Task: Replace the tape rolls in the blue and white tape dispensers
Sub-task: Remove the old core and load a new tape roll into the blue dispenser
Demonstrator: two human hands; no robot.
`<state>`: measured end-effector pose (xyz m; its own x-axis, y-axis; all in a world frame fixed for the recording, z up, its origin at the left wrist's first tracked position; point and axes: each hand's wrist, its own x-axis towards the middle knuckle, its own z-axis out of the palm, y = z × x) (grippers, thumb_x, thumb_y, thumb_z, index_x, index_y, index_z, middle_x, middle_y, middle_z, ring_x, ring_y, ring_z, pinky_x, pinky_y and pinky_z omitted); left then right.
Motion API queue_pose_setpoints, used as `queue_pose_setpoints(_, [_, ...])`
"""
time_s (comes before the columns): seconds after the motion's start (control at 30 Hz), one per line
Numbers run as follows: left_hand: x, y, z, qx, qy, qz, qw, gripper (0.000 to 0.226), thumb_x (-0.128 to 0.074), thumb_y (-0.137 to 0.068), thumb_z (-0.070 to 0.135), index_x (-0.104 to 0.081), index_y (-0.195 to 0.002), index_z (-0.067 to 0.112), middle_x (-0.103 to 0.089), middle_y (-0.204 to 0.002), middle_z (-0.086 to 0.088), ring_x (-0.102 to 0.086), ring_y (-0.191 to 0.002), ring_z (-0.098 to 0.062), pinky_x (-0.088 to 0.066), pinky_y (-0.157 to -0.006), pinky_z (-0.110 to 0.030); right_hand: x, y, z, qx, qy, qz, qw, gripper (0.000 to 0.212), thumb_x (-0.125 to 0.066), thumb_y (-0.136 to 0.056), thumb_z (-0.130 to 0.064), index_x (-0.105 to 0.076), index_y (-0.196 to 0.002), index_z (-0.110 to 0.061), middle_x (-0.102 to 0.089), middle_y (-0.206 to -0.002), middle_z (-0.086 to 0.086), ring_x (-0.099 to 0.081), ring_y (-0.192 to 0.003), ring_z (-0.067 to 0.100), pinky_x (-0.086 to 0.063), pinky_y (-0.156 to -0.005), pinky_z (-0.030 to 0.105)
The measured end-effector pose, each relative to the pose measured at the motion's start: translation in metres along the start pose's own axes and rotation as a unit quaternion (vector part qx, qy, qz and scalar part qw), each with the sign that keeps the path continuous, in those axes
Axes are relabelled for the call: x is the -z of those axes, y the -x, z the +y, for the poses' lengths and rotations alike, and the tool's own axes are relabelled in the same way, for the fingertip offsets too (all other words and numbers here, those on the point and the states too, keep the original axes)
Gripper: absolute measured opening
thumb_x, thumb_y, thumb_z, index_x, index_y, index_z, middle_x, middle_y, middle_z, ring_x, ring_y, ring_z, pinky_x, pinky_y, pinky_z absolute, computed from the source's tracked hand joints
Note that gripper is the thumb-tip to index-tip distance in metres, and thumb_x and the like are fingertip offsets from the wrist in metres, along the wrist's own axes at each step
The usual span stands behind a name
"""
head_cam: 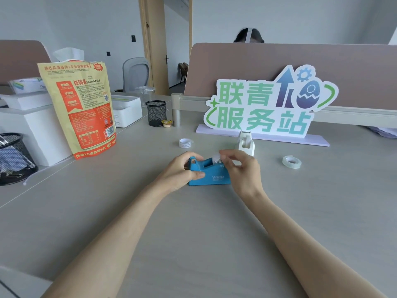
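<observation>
The blue tape dispenser (212,176) stands on the grey desk in the middle of the view. My left hand (182,171) grips its left end, thumb on the front face. My right hand (240,168) pinches a white tape roll (217,158) at the dispenser's top slot; whether the roll is seated I cannot tell. Just behind stands the white tape dispenser (246,143). A clear tape roll (291,161) lies flat on the desk to the right. Another roll with printed lettering (185,143) lies behind and to the left.
A large yellow and red snack bag (83,108) stands at the left beside white boxes (126,110). A black mesh pen cup (156,112) and a small cup (167,123) sit behind. A green-lettered sign (268,104) leans on the divider, a person's head above it. Another mesh basket (12,158) is at far left.
</observation>
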<state>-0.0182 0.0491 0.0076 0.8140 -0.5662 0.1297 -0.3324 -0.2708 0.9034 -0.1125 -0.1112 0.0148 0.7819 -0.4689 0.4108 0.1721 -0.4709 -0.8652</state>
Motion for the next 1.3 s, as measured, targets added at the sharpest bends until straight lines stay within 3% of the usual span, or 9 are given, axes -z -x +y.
queue_pose_setpoints(0.23, [-0.002, -0.004, -0.005, -0.021, 0.018, 0.028, 0.999, 0.033, -0.071, -0.068, 0.023, -0.060, -0.093, 0.043, -0.064, -0.115, 0.000, -0.061, -0.107, -0.018, -0.050, -0.092, -0.036, 0.008, 0.007, -0.008, 0.029, -0.061, 0.063, 0.996, 0.017, -0.053, -0.098, -0.022, -0.067, -0.099, -0.032, -0.066, -0.109, -0.004, -0.059, -0.088, -0.011, -0.045, -0.075, 0.006])
queue_pose_setpoints(0.33, [-0.006, -0.009, -0.007, -0.032, 0.024, 0.050, 0.998, 0.036, -0.068, -0.081, 0.010, -0.058, -0.105, 0.035, -0.061, -0.120, 0.002, -0.060, -0.108, -0.016, -0.048, -0.092, -0.029, 0.005, 0.013, -0.004, 0.010, -0.073, 0.052, 0.996, 0.012, -0.057, -0.096, -0.023, -0.068, -0.099, -0.025, -0.068, -0.107, 0.000, -0.063, -0.090, -0.002, -0.047, -0.076, 0.007])
queue_pose_setpoints(0.47, [-0.009, -0.018, -0.007, -0.029, -0.002, 0.070, 0.997, 0.037, -0.065, -0.085, 0.011, -0.054, -0.115, 0.031, -0.058, -0.123, -0.002, -0.059, -0.105, -0.014, -0.048, -0.095, -0.033, 0.002, 0.016, -0.005, -0.014, -0.092, 0.048, 0.994, 0.010, -0.063, -0.093, -0.021, -0.070, -0.096, -0.015, -0.072, -0.100, -0.003, -0.064, -0.084, 0.007, -0.047, -0.071, 0.012])
queue_pose_setpoints(0.67, [-0.015, -0.029, -0.005, -0.015, -0.085, 0.081, 0.993, 0.052, -0.053, -0.095, 0.021, -0.035, -0.143, 0.030, -0.045, -0.144, -0.002, -0.050, -0.123, -0.021, -0.037, -0.099, -0.029, -0.002, 0.018, 0.003, -0.080, -0.120, 0.002, 0.990, 0.003, -0.070, -0.087, -0.020, -0.068, -0.087, -0.019, -0.072, -0.089, -0.003, -0.071, -0.085, 0.015, -0.057, -0.089, 0.040])
queue_pose_setpoints(0.83, [-0.019, -0.021, -0.009, -0.049, -0.140, 0.120, 0.982, 0.068, -0.058, -0.093, 0.023, -0.021, -0.150, 0.022, -0.032, -0.154, -0.003, -0.031, -0.139, -0.021, -0.028, -0.113, -0.035, 0.001, 0.013, 0.010, -0.128, -0.170, 0.001, 0.977, 0.008, -0.072, -0.086, -0.014, -0.068, -0.093, -0.014, -0.070, -0.099, 0.007, -0.069, -0.100, 0.026, -0.056, -0.092, 0.037])
queue_pose_setpoints(0.93, [-0.016, -0.011, -0.003, -0.173, -0.160, 0.241, 0.941, 0.039, -0.052, -0.089, 0.009, -0.049, -0.127, 0.017, -0.051, -0.128, -0.002, -0.043, -0.120, -0.020, -0.045, -0.097, -0.046, 0.003, 0.008, 0.013, -0.154, -0.218, 0.000, 0.964, 0.008, -0.070, -0.087, -0.009, -0.066, -0.093, -0.009, -0.069, -0.105, 0.020, -0.069, -0.097, 0.027, -0.057, -0.086, 0.031])
queue_pose_setpoints(1.0, [-0.014, -0.002, 0.010, -0.219, -0.161, 0.259, 0.927, 0.022, -0.051, -0.087, 0.012, -0.054, -0.108, 0.020, -0.060, -0.106, 0.006, -0.054, -0.101, -0.016, -0.050, -0.081, -0.040, 0.004, 0.005, 0.014, -0.168, -0.249, -0.001, 0.954, 0.007, -0.069, -0.087, -0.007, -0.065, -0.092, -0.009, -0.069, -0.102, 0.020, -0.068, -0.093, 0.026, -0.057, -0.086, 0.033])
queue_pose_setpoints(1.13, [-0.022, 0.011, 0.021, -0.242, -0.253, 0.136, 0.927, 0.018, -0.064, -0.086, 0.030, -0.056, -0.101, 0.024, -0.058, -0.081, 0.018, -0.053, -0.068, -0.002, -0.049, -0.068, -0.031, 0.005, 0.002, 0.016, -0.178, -0.273, -0.010, 0.945, 0.014, -0.069, -0.087, -0.006, -0.063, -0.100, -0.003, -0.069, -0.100, 0.019, -0.067, -0.085, 0.024, -0.056, -0.080, 0.034])
queue_pose_setpoints(1.3, [-0.027, 0.008, 0.012, -0.235, -0.246, 0.078, 0.937, 0.031, -0.073, -0.078, 0.038, -0.056, -0.103, 0.031, -0.056, -0.083, 0.021, -0.049, -0.065, 0.004, -0.050, -0.067, -0.031, 0.005, 0.001, 0.016, -0.178, -0.273, -0.021, 0.945, 0.019, -0.071, -0.086, -0.009, -0.063, -0.103, -0.003, -0.070, -0.100, 0.019, -0.067, -0.086, 0.023, -0.055, -0.078, 0.032])
